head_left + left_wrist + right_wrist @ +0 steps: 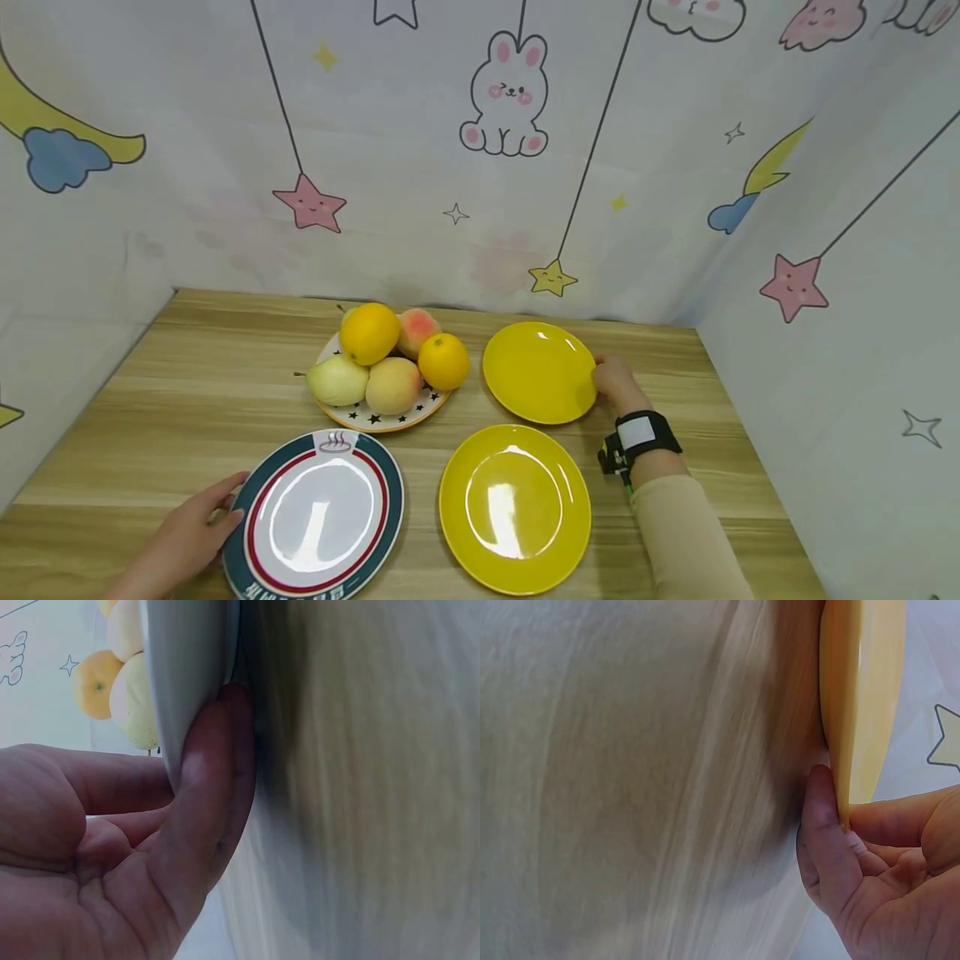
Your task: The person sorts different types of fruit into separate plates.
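From where I stand, the likeliest trouble is a slip: each plate is pinched at one edge only, and their glossy glaze could slide out if either is lifted quickly. The dark-rimmed plate (318,521) lies front left on the surface (225,375), just beside the starry plate (375,420); a forward shove might jolt that one and send the orange (370,333) heaped on its fruit rolling. The far yellow plate (538,372), back right, could knock the near yellow plate (515,510) if drawn straight back. The left grip (187,533) comes in low from the left, holding the dark rim, thumb above and fingers beneath. The right grip (617,385) ends a forearm stretched well forward, pinching the far yellow plate's right edge the same way, fingertips tucked between rim and wood.
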Motion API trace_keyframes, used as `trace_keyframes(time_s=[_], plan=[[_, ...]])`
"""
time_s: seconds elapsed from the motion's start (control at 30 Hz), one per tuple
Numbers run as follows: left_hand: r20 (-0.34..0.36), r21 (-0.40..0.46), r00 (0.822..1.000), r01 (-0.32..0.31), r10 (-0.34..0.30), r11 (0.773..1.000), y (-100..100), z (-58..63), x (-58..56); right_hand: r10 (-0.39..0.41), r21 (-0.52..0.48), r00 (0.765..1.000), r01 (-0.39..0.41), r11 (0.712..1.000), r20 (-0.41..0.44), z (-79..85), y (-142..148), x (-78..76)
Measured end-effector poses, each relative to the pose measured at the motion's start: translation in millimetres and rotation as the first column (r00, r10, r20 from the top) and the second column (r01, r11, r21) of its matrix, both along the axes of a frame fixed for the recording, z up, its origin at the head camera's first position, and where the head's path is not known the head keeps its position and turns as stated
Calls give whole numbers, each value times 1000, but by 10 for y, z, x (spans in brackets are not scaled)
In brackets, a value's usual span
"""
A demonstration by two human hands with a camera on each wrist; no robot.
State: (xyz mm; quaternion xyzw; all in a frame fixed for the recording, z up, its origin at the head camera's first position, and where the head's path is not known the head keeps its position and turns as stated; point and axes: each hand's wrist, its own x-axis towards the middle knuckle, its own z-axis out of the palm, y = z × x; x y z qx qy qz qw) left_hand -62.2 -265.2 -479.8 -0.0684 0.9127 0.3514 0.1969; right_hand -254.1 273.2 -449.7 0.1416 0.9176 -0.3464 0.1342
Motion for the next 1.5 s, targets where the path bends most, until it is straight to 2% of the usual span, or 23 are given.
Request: trace_keyframes(time_s=[0.07, 0.27, 0.43, 0.67, 0.93, 1.2, 1.5], plan=[[18, 16, 1000, -12, 12, 1000, 15, 12, 0, 14, 12, 1000, -14, 1000, -11, 9, -24, -23], [-11, 30, 1000, -4, 5, 1000, 77, 40, 3, 43, 34, 999, -42, 999, -18, 20, -101, -81], [15, 58, 999, -32, 31, 998, 136, 55, -3, 54, 46, 998, -54, 997, -9, 32, -166, -114], [-43, 64, 999, -9, 12, 998, 210, 35, 13, 40, -15, 999, -40, 999, 18, 28, -215, -108], [-34, 87, 999, -14, 17, 996, 262, 22, 4, 41, 8, 999, -41, 999, 26, 48, -223, -110], [-47, 50, 999, 13, -11, 999, 311, 43, -28, 49, 49, 998, -51, 997, 50, 17, -264, -156], [-83, 44, 996, 27, -24, 999, 350, 81, -4, 27, 13, 997, -28, 1000, 73, -28, -297, -211]])
